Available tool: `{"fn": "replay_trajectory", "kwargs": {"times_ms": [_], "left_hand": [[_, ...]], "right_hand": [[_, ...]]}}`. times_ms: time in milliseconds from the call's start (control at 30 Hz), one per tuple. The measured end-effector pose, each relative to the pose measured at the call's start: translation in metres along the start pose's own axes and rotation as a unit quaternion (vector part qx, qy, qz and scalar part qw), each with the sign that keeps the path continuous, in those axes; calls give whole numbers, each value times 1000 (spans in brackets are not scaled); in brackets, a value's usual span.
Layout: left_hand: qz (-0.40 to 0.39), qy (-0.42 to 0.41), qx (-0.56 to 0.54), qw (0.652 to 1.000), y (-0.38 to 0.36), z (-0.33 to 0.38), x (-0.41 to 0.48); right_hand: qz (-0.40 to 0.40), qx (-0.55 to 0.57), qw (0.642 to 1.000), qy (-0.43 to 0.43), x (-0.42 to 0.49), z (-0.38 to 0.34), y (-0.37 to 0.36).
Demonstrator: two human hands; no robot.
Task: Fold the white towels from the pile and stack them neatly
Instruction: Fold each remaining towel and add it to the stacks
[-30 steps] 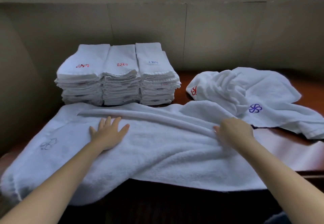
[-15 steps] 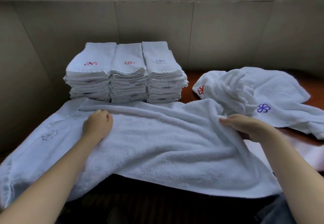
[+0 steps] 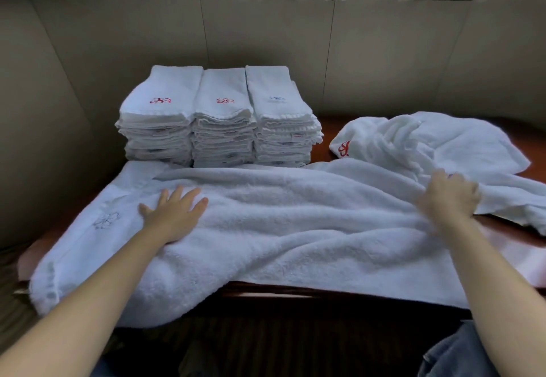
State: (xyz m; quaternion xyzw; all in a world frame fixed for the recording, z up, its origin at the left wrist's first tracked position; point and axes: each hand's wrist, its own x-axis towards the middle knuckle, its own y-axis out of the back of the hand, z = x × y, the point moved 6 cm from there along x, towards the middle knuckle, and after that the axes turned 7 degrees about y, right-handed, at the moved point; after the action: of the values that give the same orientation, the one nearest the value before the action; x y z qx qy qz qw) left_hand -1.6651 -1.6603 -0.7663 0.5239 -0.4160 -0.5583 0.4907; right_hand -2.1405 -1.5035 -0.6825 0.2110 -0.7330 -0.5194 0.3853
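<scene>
The spread white towel (image 3: 295, 229) runs left to right across the table (image 3: 325, 137). The left hand (image 3: 174, 214) presses it flat-fingered; the right hand (image 3: 449, 199) bunches its right part. Three folded stacks (image 3: 218, 116) stand beyond, a rumpled pile (image 3: 443, 143) far right.

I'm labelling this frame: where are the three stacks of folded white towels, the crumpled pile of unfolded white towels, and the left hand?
Stacks of folded white towels (image 3: 220, 116): head view, middle stack's top.
Crumpled pile of unfolded white towels (image 3: 437, 143): head view, centre.
Left hand (image 3: 174, 214): head view, back of hand.

spread towel (image 3: 295, 229): white, faint grey flower emb.
stacks (image 3: 218, 116): white; red, blue logos
pile (image 3: 428, 143): white, red logo
desk (image 3: 325, 128): red-brown
</scene>
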Motion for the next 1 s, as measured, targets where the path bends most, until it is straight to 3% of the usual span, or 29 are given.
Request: {"fn": "replay_trajectory", "kwargs": {"times_ms": [100, 133, 200, 267, 400, 467, 533, 600, 733, 867, 933, 1000], "left_hand": [[-26, -17, 33, 999, -4, 7, -7], [-24, -34, 35, 999, -2, 11, -10], [7, -87, 28, 996, 9, 22, -17], [35, -107, -8, 994, 23, 30, -21], [102, -59, -47, 992, 35, 20, -18], [118, -7, -45, 992, 36, 1, -12], [120, 62, -49, 990, 37, -22, -7], [145, 129, -73, 978, 42, -47, -5], [172, 211, -86, 959, 48, -92, -1], [192, 165, -31, 967, 48, -93, 2], [192, 152, -21, 969, 50, -91, 3], [182, 166, -35, 969, 54, -93, 6]], "right_hand": [[115, 44, 975, 185, -13, -62, 8], [89, 62, 963, 245, -18, -83, 3], [-38, 71, 946, 314, -28, -115, -18], [-166, 17, 936, 311, -31, -131, -36], [-254, -66, 923, 282, -23, -140, -50], [-210, -43, 940, 267, -16, -140, -53], [-92, -2, 961, 260, -9, -139, -46], [-39, 17, 959, 282, -3, -137, -48], [-152, 34, 935, 319, 5, -128, -74], [-234, 77, 923, 296, 14, -124, -77], [-229, 39, 933, 274, 19, -126, -74], [-171, 4, 951, 256, 26, -133, -66]]}}
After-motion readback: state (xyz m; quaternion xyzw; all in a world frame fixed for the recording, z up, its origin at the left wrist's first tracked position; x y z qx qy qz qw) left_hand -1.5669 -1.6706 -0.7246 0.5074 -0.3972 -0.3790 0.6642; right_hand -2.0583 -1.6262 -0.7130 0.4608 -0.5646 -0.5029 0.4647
